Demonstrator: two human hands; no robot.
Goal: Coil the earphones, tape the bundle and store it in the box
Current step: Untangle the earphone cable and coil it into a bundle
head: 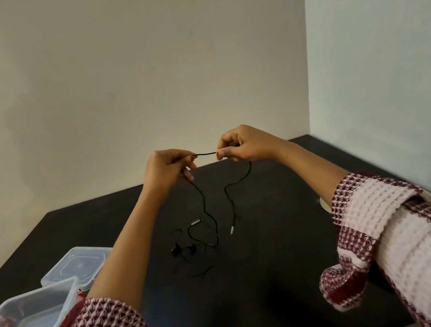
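Observation:
Black wired earphones (205, 208) hang from both raised hands above a black table (274, 210). My left hand (165, 169) and my right hand (242, 144) each pinch the cable, with a short taut stretch between them. From the left hand the cable drops to the earbuds (182, 251) and an inline remote (195, 222) lying on the table. From the right hand it falls to the plug (232, 230). A clear plastic box (27, 320) stands at the front left, with something red inside.
The box's clear lid (78, 264) lies flat just behind the box. A pale roll-like object (324, 204) peeks out behind my right sleeve. Walls close off the table at the back and right.

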